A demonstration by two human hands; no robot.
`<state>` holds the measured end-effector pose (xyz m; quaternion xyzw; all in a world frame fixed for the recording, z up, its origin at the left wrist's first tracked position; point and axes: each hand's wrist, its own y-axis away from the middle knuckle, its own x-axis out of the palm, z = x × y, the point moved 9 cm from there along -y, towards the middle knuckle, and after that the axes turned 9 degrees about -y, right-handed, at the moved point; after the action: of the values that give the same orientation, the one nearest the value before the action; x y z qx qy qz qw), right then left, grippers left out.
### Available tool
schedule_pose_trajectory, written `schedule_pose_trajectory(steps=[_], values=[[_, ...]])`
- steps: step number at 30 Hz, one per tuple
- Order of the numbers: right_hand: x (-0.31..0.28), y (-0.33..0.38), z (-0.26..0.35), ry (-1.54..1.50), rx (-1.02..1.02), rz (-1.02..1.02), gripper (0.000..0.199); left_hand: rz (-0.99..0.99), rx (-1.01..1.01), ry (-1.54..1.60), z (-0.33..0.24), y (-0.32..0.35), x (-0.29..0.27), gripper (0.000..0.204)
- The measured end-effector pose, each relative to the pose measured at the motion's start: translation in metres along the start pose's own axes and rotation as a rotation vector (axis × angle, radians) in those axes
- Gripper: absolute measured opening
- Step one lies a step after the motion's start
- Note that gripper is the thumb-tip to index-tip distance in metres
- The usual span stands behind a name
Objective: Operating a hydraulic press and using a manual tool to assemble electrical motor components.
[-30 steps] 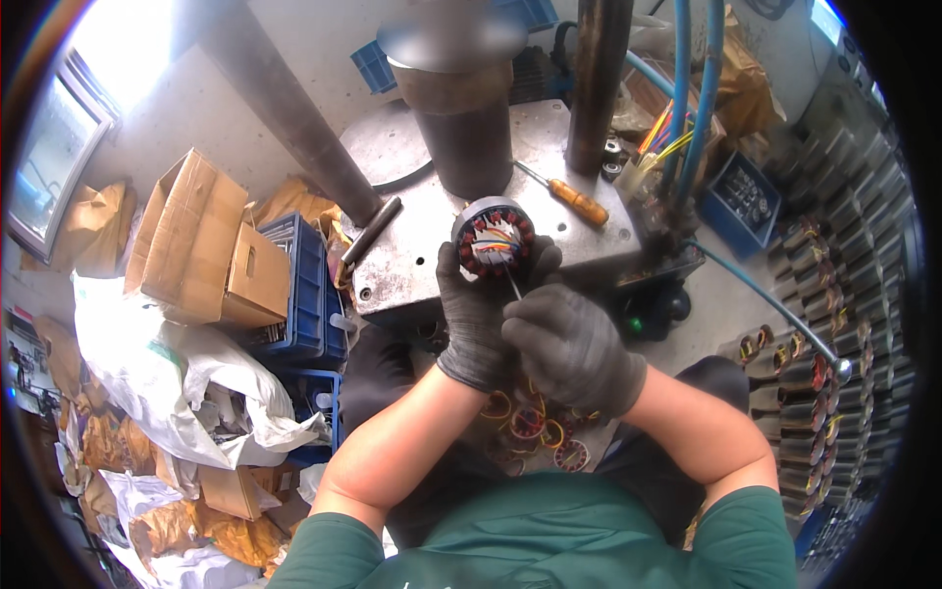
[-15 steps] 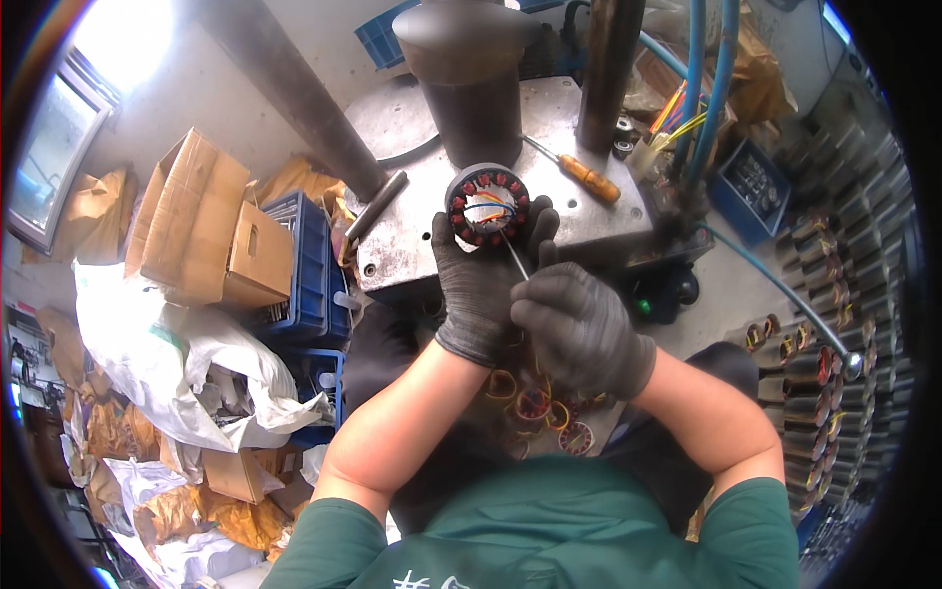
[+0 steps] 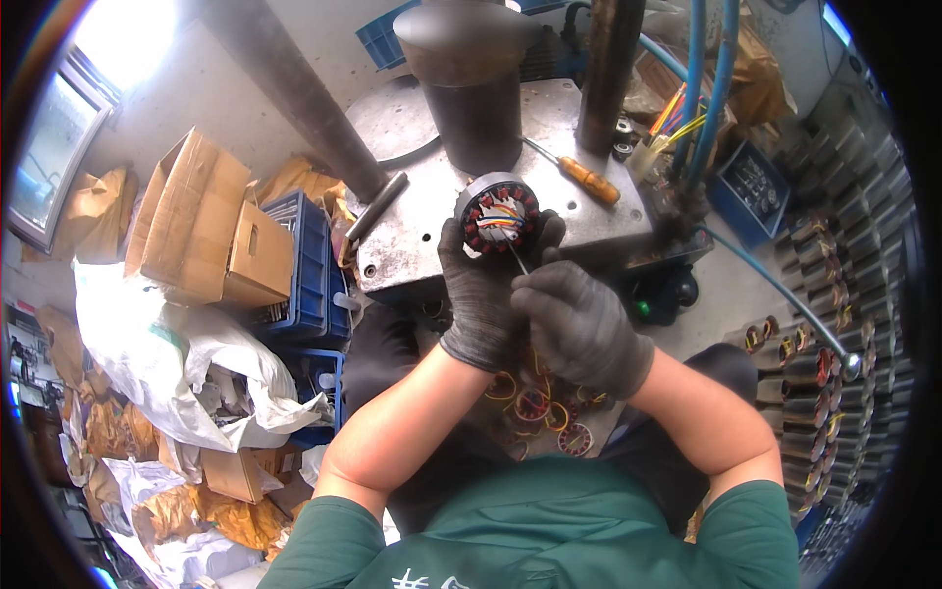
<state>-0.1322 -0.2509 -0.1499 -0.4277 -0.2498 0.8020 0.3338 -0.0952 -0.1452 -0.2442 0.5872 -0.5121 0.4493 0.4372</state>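
Note:
In a dark grey glove, my left hand [image 3: 481, 294] grips a motor stator [image 3: 469, 208], a dark ring with red coils and several coloured wires across its middle. The stator is tilted, its open face toward me, in front of a thick steel column. My right hand [image 3: 579, 319], gloved alike, is closed around a thin metal rod [image 3: 520, 259], perhaps a screwdriver shaft. The rod's tip reaches the stator's near rim; its handle is hidden in the fist. On the metal plate [image 3: 402, 245] beyond lies a screwdriver [image 3: 587, 180] with a yellowish-brown handle.
A short dark bar [image 3: 378, 208] lies on the plate's left. Steel columns [image 3: 471, 118] rise behind. Blue crates [image 3: 312, 270], cardboard boxes [image 3: 196, 216] and a white sack [image 3: 147, 344] stand left. Several more stators [image 3: 574, 439] lie below my hands; many dark cylinders [image 3: 814, 393] are stacked right.
My left hand has brought the stator slightly nearer and right, and turned its face a little. My right hand keeps the rod at its near rim.

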Motion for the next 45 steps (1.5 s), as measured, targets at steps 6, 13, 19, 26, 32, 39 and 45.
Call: schedule_pose_trajectory(steps=[6,13,19,26,32,39,45], values=[[0.008,0.004,0.005,0.051,-0.103,0.044,0.037,0.017,-0.015,0.006,0.000,0.002,-0.001,0.079],[0.004,0.009,-0.010,0.061,-0.051,-0.028,0.034,0.002,0.050,-0.068,0.005,0.002,-0.006,0.080],[0.012,0.012,-0.032,-0.016,-0.004,-0.074,0.031,-0.120,0.063,-0.089,0.004,-0.016,-0.031,0.081],[0.008,0.004,-0.017,0.007,-0.052,-0.017,0.036,-0.020,-0.008,-0.081,0.000,-0.008,-0.006,0.089],[0.007,0.001,-0.014,0.011,-0.020,0.001,0.037,-0.030,0.044,-0.107,-0.005,-0.007,-0.003,0.089],[-0.001,0.004,-0.013,-0.044,-0.003,-0.023,0.035,-0.164,0.035,-0.333,-0.002,-0.001,0.004,0.080],[0.001,0.004,-0.010,-0.130,-0.031,-0.014,0.038,-0.093,0.061,-0.346,-0.008,-0.009,-0.014,0.090]])
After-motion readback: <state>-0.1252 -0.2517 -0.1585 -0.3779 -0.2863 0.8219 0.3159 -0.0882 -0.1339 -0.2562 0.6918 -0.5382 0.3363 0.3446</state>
